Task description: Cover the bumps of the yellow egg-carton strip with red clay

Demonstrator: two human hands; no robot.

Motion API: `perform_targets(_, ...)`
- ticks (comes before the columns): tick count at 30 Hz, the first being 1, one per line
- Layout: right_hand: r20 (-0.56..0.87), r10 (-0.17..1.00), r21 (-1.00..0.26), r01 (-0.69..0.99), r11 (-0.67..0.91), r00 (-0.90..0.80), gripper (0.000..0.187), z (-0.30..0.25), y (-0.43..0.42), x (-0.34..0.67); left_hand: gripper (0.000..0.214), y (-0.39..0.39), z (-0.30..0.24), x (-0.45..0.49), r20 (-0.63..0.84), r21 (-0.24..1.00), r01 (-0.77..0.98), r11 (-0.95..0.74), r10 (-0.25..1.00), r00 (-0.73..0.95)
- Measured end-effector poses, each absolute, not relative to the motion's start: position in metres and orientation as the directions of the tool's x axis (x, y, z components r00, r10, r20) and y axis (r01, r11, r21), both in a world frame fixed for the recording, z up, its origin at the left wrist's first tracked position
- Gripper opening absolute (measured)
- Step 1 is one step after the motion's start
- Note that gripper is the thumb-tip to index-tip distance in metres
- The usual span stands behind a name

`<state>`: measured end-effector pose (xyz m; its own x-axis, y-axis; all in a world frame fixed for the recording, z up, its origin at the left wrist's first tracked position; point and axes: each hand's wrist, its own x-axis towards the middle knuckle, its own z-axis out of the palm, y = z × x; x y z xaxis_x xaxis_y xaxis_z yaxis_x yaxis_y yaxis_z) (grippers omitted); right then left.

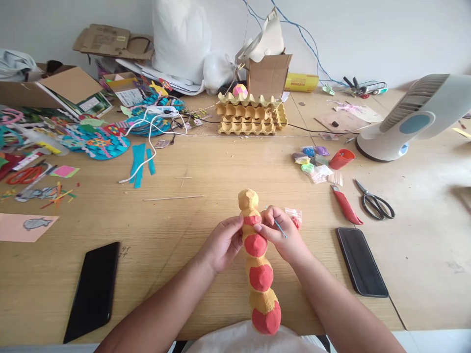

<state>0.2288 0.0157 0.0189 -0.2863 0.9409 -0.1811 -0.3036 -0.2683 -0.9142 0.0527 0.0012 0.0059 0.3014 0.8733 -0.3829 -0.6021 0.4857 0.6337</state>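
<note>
A strip of egg carton (260, 277) with a row of bumps runs lengthwise in front of me, its near end by the table edge. Red patches cover several bumps; the farthest bump is plain yellow. My left hand (225, 242) grips the strip's left side near its far end. On the right side, my right hand (283, 235) presses its thumb on the strip beside the second red patch. A thin blue stick (280, 228) is tucked in the curled fingers of that same hand. Just behind it lies a small clear bag with red stuff (295, 218).
Phones (93, 289) (362, 262) lie at left and right. A red-handled knife (346, 205), black scissors (375, 201), a red cup (342, 159) and a white fan (405, 122) are on the right. Egg cartons (252, 115) stand at the back; crafts (97, 139) crowd the left.
</note>
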Motion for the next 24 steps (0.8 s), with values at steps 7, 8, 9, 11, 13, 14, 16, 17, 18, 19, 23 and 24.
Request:
perform_targets(7, -0.211, 0.928, -0.936, -0.210, -0.282, -0.306, 0.067, 0.0196, 0.0188, 0.2321, 0.046, -0.0001, 0.0063, 0.0525, -0.391, 0.677, -0.556, 0.482, 0.876, 0.282)
perform_targets(8, -0.215, 0.923, -0.932, -0.215, -0.291, -0.318, 0.067, 0.0199, 0.0193, 0.2327, 0.046, -0.0003, 0.0062, 0.0524, -0.390, 0.678, -0.553, 0.485, 0.874, 0.288)
perform_targets(9, -0.213, 0.919, -0.926, -0.231, -0.297, -0.331, 0.067, 0.0203, 0.0198, 0.2335, 0.047, -0.0003, 0.0062, 0.0521, -0.386, 0.676, -0.555, 0.485, 0.874, 0.295)
perform_targets(11, -0.191, 0.919, -0.910, -0.288, -0.298, -0.345, 0.064, 0.0205, 0.0205, 0.2351, 0.046, 0.0001, 0.0065, 0.0513, -0.374, 0.666, -0.566, 0.485, 0.874, 0.309)
perform_targets(13, -0.163, 0.921, -0.888, -0.353, -0.294, -0.354, 0.062, 0.0201, 0.0205, 0.2360, 0.043, 0.0008, 0.0073, 0.0500, -0.369, 0.654, -0.575, 0.491, 0.871, 0.324)
perform_targets(14, -0.154, 0.922, -0.880, -0.376, -0.292, -0.356, 0.061, 0.0198, 0.0203, 0.2360, 0.042, 0.0011, 0.0078, 0.0494, -0.369, 0.649, -0.574, 0.499, 0.866, 0.336)
perform_targets(16, -0.142, 0.924, -0.875, -0.391, -0.285, -0.355, 0.061, 0.0194, 0.0193, 0.2351, 0.038, 0.0013, 0.0091, 0.0481, -0.374, 0.640, -0.565, 0.522, 0.853, 0.364)
perform_targets(17, -0.135, 0.926, -0.878, -0.390, -0.276, -0.352, 0.061, 0.0196, 0.0187, 0.2344, 0.038, 0.0013, 0.0098, 0.0476, -0.376, 0.637, -0.559, 0.531, 0.847, 0.377)
perform_targets(18, -0.129, 0.929, -0.884, -0.385, -0.266, -0.346, 0.062, 0.0201, 0.0181, 0.2335, 0.038, 0.0011, 0.0103, 0.0473, -0.377, 0.636, -0.556, 0.536, 0.844, 0.382)
perform_targets(19, -0.125, 0.932, -0.890, -0.376, -0.257, -0.341, 0.062, 0.0210, 0.0175, 0.2326, 0.037, 0.0009, 0.0107, 0.0471, -0.379, 0.634, -0.558, 0.536, 0.844, 0.380)
perform_targets(23, -0.131, 0.939, -0.911, -0.336, -0.241, -0.319, 0.066, 0.0250, 0.0158, 0.2301, 0.038, -0.0002, 0.0101, 0.0474, -0.373, 0.615, -0.585, 0.529, 0.848, 0.375)
perform_targets(24, -0.135, 0.940, -0.913, -0.329, -0.241, -0.314, 0.067, 0.0254, 0.0156, 0.2299, 0.039, -0.0004, 0.0098, 0.0476, -0.373, 0.613, -0.589, 0.527, 0.850, 0.372)
